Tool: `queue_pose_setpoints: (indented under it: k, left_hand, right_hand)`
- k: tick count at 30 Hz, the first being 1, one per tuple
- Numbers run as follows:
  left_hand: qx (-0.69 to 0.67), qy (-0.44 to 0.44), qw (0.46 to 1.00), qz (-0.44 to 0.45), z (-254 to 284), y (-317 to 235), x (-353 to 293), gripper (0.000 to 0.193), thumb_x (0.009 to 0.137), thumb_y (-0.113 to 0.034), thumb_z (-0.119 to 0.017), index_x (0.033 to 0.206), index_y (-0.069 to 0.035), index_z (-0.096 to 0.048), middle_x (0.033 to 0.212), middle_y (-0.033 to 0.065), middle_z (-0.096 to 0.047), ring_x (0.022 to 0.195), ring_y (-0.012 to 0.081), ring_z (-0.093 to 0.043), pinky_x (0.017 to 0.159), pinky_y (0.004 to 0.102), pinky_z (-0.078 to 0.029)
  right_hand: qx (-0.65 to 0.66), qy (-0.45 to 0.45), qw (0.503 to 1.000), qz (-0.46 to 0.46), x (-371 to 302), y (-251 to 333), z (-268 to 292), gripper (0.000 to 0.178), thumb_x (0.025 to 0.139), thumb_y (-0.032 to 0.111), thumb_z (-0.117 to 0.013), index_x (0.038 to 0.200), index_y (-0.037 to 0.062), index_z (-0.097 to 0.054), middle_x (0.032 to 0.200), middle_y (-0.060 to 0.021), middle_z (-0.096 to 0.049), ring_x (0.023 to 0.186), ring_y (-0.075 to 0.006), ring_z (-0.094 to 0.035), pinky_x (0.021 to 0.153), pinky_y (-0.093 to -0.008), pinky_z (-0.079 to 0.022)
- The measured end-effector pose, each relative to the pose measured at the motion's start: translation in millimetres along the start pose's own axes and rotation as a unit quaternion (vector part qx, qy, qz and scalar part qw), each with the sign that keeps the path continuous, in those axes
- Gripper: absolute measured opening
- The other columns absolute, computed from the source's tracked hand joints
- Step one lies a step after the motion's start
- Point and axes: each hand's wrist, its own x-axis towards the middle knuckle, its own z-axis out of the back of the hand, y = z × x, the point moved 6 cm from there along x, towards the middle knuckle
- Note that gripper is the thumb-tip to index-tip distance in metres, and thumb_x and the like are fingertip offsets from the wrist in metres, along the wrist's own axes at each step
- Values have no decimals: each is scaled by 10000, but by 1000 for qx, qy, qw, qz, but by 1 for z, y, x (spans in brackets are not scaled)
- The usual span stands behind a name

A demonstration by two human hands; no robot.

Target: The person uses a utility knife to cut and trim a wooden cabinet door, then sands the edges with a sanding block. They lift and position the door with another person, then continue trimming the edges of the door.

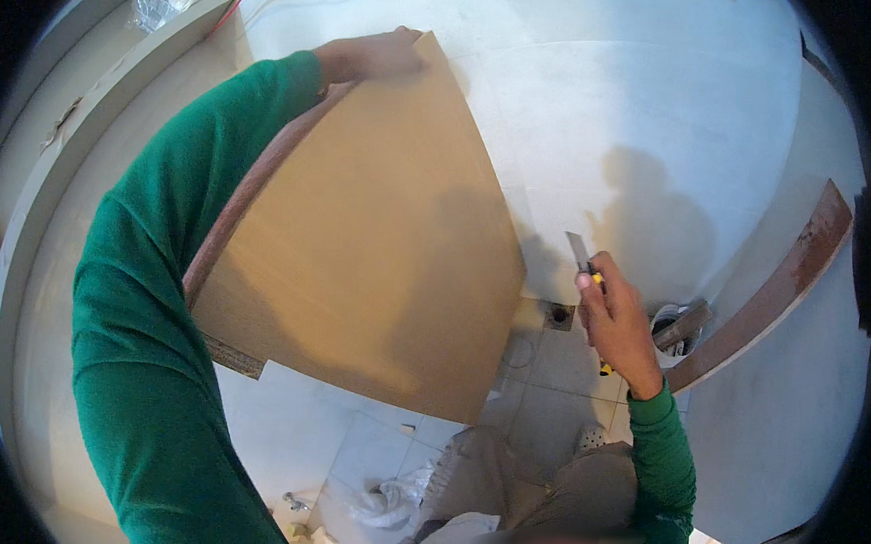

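Note:
A large tan board (377, 236), with a pinkish-brown layer along its left edge, stands tilted before me. My left arm reaches around its left side, and my left hand (380, 58) grips the far top edge near the corner; those fingers are partly hidden and somewhat blurred. To the right of the board, apart from it, my right hand (618, 323) is closed around a utility knife (578, 248). The knife's blade is out and points up and away from me. Black and yellow parts of its handle show above and below the fist.
A white bucket (664, 323) with scraps stands right of my right hand, beside a long curved brown strip (772, 299). A square drain (558, 315) lies in the tiled floor. Crumpled plastic (391, 504) is near my legs. A pale ledge (30, 190) runs along the left.

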Motion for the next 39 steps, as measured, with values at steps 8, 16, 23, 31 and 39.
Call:
queue_pose_setpoints:
  k: [8, 16, 23, 31, 39]
  left_hand:
    - [-66, -80, 987, -122, -2, 13, 6, 600, 1019, -234, -586, 1574, -4, -571, 1508, 221, -698, 1353, 410, -686, 1159, 515, -539]
    - [-4, -135, 963, -232, 2, -31, -103, 757, 1066, -238, -669, 1728, 20, -406, 1820, 266, -362, 1678, 415, -373, 1399, 468, -289]
    - [-1, -100, 980, -172, -25, -42, -221, 791, 1072, -261, -698, 1724, 51, -374, 1844, 271, -282, 1707, 454, -287, 1415, 510, -253]
    - [-343, -140, 916, -157, 5, -29, -276, 449, 1058, -243, -725, 1454, -32, -725, 1661, 247, -582, 1622, 454, -440, 1355, 607, -312]
    - [-142, -243, 939, 198, -2, 87, -366, 390, 1016, -238, -763, 1376, -90, -791, 1567, 121, -693, 1533, 345, -560, 1313, 597, -379]
  right_hand:
    - [13, -29, 995, -94, -20, -32, 28, 332, 1224, 387, -531, 1227, 56, -567, 690, -44, -566, 608, -170, -591, 585, -386, -473]
    - [-58, -124, 988, -71, 41, 8, 56, 346, 1234, 391, -480, 1390, 83, -497, 874, -132, -643, 816, -263, -673, 761, -467, -523]
    - [-124, -48, 950, 284, 184, 262, 8, 273, 1178, 329, -616, 1330, 113, -547, 980, -193, -742, 916, -403, -751, 809, -490, -554]
    - [-258, 145, 895, 335, 382, 373, -225, 278, 1081, 322, -751, 1270, 169, -618, 1005, -196, -787, 981, -431, -772, 835, -518, -587]
    - [-232, 103, 899, 357, 381, 347, -267, 412, 1074, 363, -720, 1430, 161, -668, 1384, -211, -741, 1304, -465, -679, 1073, -587, -543]
